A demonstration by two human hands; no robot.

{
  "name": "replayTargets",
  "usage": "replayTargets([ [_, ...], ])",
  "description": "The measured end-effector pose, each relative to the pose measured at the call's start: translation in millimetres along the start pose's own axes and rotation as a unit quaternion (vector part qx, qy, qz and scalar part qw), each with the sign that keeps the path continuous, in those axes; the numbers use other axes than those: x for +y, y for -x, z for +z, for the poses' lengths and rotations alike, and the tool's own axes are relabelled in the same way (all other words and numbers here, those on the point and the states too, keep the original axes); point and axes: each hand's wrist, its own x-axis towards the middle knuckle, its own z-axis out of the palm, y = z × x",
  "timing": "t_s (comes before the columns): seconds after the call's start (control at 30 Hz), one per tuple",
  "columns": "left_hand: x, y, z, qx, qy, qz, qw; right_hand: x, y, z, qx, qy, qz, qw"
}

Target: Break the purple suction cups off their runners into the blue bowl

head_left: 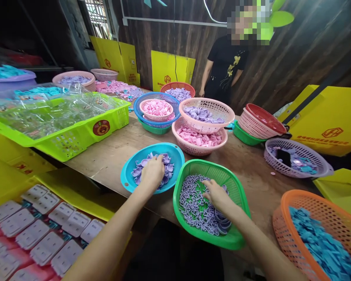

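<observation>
My left hand reaches into a blue bowl of purple round plastic caps, fingers curled down over the pile; what they grip is hidden. My right hand rests in a green basket filled with small purple hook-shaped pieces, fingers bent onto the pieces. A few purple round caps lie in that basket under my wrist.
Several baskets of pink and purple parts stand mid-table. An orange basket of blue pieces sits at right, a lime crate of clear packs at left, white carded packs at lower left. A person in black stands behind the table.
</observation>
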Motion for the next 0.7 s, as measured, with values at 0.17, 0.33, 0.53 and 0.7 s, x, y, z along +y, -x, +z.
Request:
replayTargets([
  [0.17,34.3,-6.5,14.2,-0.009,0.023,0.120,0.992,-6.9,-2.0,38.4,-0.081,0.027,-0.018,0.996],
  [0.33,111.2,-0.3,77.7,-0.222,0.080,0.283,0.930,-14.2,8.7,42.6,-0.103,0.028,-0.041,0.993],
  [0.53,165.0,-12.6,133.2,-0.267,0.105,0.398,0.872,-2.8,27.9,28.2,-0.085,0.030,-0.066,0.994],
  [0.7,173.2,-15.9,143.7,-0.268,0.097,0.422,0.861,8.0,42.9,17.5,-0.046,0.008,-0.056,0.997],
])
